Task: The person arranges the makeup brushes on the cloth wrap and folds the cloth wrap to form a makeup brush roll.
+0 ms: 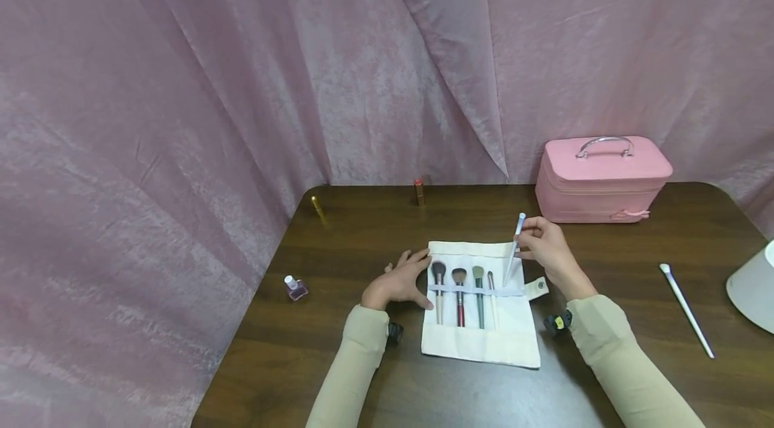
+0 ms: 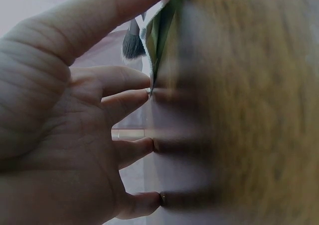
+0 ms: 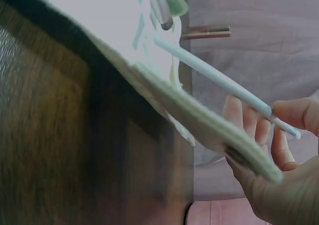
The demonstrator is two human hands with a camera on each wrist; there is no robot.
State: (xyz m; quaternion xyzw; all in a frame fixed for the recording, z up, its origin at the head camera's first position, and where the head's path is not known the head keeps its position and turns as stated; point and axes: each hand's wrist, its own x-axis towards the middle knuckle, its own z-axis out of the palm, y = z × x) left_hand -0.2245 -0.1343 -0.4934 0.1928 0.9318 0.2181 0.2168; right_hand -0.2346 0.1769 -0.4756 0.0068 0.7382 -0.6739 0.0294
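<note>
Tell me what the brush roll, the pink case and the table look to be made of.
Brush roll: cream woven cloth, likely canvas; matte, it lies soft and flat, with a snap tab at its right edge.
Pink case: probably faux leather or coated fabric, smooth and matte, with a zip seam; its handle looks like shiny metal.
Table: dark wood or wood-look laminate; grain streaks show, with a slight sheen.

six brushes (image 1: pixel 458 293), two lipsticks (image 1: pixel 419 192)

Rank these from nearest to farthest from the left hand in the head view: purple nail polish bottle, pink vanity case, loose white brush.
From the left hand:
1. Purple nail polish bottle, to its left.
2. Pink vanity case, back right.
3. Loose white brush, far right.
</note>
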